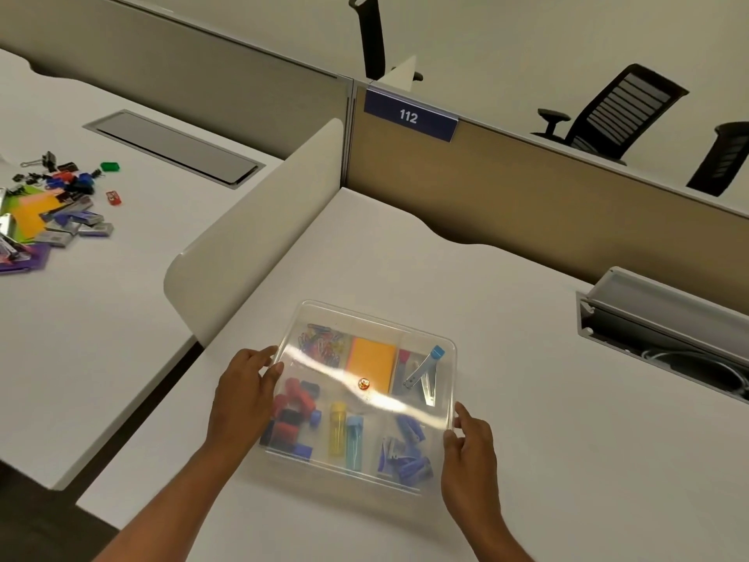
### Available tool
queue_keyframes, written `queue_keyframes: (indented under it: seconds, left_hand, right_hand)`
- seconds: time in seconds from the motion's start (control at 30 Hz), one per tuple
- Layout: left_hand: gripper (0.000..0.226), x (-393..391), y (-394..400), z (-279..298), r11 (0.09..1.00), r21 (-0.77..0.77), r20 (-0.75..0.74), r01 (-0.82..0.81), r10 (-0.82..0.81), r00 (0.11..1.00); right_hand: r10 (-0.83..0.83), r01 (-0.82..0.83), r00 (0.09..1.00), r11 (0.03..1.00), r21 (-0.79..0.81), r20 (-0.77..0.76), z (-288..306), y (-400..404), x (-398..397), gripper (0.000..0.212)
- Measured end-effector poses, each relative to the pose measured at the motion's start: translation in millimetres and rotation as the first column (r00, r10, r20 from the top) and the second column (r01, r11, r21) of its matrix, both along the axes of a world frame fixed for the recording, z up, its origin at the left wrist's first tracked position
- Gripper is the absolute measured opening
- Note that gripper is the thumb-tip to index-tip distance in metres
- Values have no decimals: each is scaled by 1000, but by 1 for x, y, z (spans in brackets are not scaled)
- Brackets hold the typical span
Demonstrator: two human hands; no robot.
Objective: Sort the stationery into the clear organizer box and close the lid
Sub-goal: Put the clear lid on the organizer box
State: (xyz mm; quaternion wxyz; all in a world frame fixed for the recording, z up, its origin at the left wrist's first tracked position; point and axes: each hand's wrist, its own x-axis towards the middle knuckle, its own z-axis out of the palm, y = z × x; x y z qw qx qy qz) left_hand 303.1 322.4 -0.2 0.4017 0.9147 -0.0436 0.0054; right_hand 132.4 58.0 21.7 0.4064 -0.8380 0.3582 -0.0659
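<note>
The clear organizer box [448, 383] lies on the white desk in front of me with its clear lid [320, 314] on top. Through the lid I see coloured paper clips [322, 346], an orange sticky-note pad [372, 363], a blue-handled staple remover [424, 373], red and blue binder clips [294, 415], yellow and blue tubes [344, 434] and blue staple boxes [405, 448]. My left hand [243, 395] grips the box's left edge, thumb over the lid. My right hand [470, 452] holds the right edge, fingers curled at the rim.
A curved white divider [259, 221] separates this desk from the left desk, where a pile of loose stationery [52, 204] lies. An open cable tray [664, 330] sits at the right. A partition labelled 112 [409, 115] and black office chairs [612, 111] stand behind.
</note>
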Motion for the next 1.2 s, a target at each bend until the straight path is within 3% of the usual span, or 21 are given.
queue_keyframes:
  seconds: [0.23,0.37,0.47,0.57,0.63,0.8,1.2]
  left_hand:
    - [31,-4,2,-8,999,35,-33,-14,15,999]
    - [29,9,-6,-1,979,206,142,2,-31,989]
    - [56,29,-24,5,932,324,192,164,-235,953]
    - [77,50,-40,2,818,438,43,372,-432,901]
    - [83,60,-45,-4,777,477,-17,411,-460,888]
    - [88,64,-46,-19,813,435,-19,387,-421,907]
    - [89,63,-47,-19,807,442,-22,391,-426,904]
  right_hand:
    - [-14,14,1000,1000,-8,-21,-5,9,1,45]
    - [-26,30,999,987,-158,28,-4,0,14,50]
    - [139,-127,990,949,-288,23,3,-16,49,56]
    - [311,-340,940,849,-405,-138,0,-29,84,67]
    - [353,-431,902,779,-455,-250,-7,-35,97,75]
    - [390,-501,863,745,-440,-322,-26,-42,101,94]
    - [406,-511,858,740,-438,-316,-25,-45,105,98]
